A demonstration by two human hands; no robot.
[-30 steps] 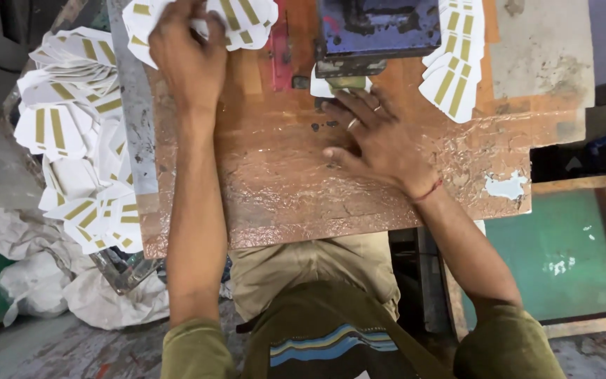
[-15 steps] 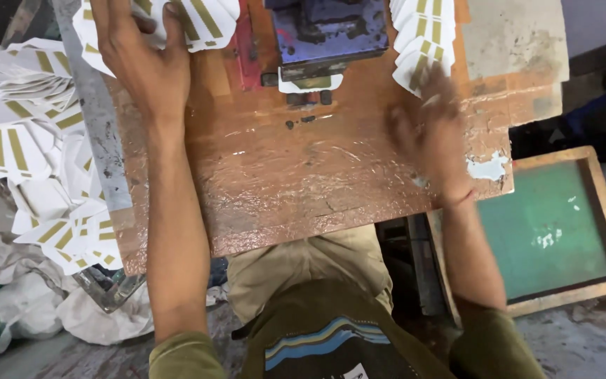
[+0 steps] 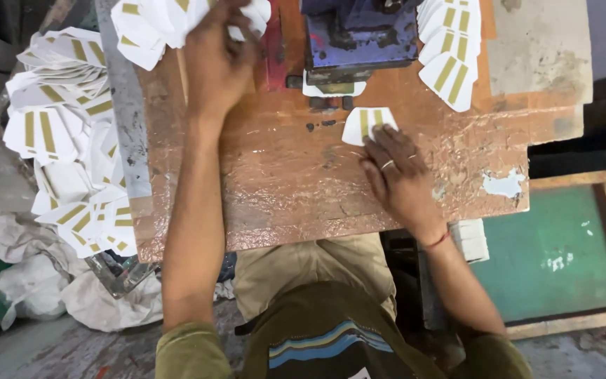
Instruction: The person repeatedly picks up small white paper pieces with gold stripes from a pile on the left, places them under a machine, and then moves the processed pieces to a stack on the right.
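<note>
My right hand (image 3: 400,177) lies on the worn wooden bench (image 3: 282,189), its fingertips pressing a white card with two gold stripes (image 3: 366,124) just in front of the blue metal press (image 3: 359,31). Another white card (image 3: 332,88) sits under the press. My left hand (image 3: 219,60) reaches up to a stack of the same striped cards (image 3: 150,27) at the top left and grips into it. A ring is on one finger of my right hand, and a red thread is around that wrist.
A row of striped cards (image 3: 449,49) fans out to the right of the press. Several finished cards (image 3: 64,147) are heaped off the bench's left edge above white cloth (image 3: 43,288). A green framed screen (image 3: 555,253) leans at the lower right.
My right hand came back from the bench's right side and now holds a card down before the press. The view shifted; my left hand stays at the top-left stack.
</note>
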